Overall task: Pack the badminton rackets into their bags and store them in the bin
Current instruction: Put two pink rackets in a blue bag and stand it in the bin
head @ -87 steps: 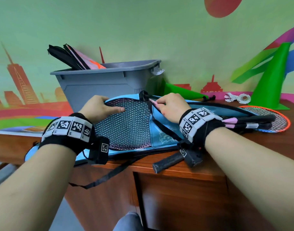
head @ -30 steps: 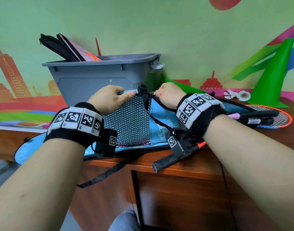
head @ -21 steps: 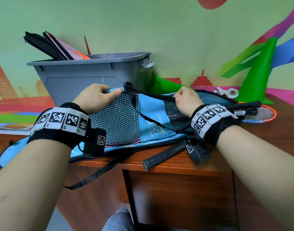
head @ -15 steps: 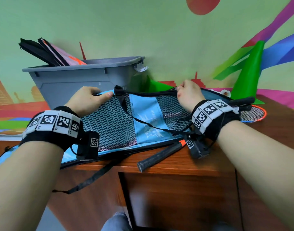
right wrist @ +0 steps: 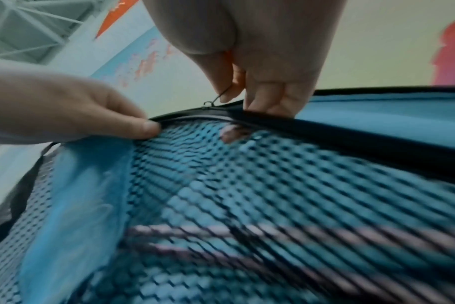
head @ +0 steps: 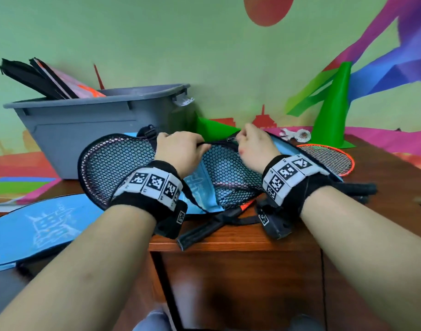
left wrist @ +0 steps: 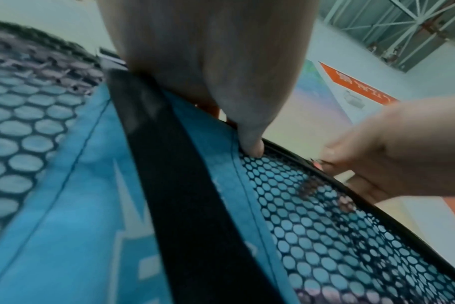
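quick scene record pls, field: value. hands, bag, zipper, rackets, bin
left hand: pinches the top edge of the bag
right hand: pinches the zipper pull
bag: blue with black mesh, on the desk, rackets visible through the mesh
zipper: partly closed, pull at the top edge between the hands
racket grip: black, sticks out of the bag over the desk edge
loose racket: orange frame, on the desk right of the bag
bin: grey, behind the bag, holds packed bags
second bag: blue, flat, lower left

Sports or activity room, bright skyline mural wall [head: 204,44], green training cones [head: 333,108], shuttlecocks [head: 298,135], wooden desk [head: 228,237]
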